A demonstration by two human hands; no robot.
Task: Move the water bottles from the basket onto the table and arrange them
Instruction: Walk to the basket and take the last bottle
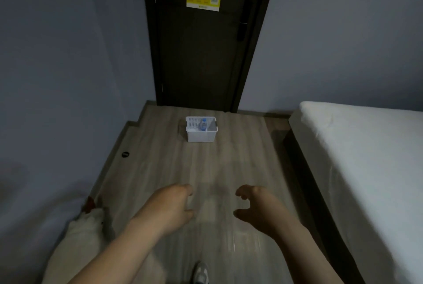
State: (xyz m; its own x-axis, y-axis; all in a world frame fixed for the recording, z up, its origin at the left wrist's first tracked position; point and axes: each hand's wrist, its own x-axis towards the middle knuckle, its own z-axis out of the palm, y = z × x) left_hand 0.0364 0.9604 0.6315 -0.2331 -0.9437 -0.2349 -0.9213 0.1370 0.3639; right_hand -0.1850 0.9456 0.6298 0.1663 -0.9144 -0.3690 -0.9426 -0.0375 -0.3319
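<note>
A white perforated plastic basket (201, 134) stands on the wooden floor in front of a dark door. One clear water bottle with a blue cap (203, 124) leans inside it. My left hand (170, 207) and my right hand (255, 207) hang in front of me, well short of the basket, palms facing each other. Their fingers are loosely curled and hold nothing. No table is in view.
A bed with a white sheet (366, 157) fills the right side. The dark door (201, 38) with a yellow Wi-Fi sign is straight ahead. A white cloth item (84, 233) lies on the floor at the left wall. My shoe (201, 272) shows at the bottom.
</note>
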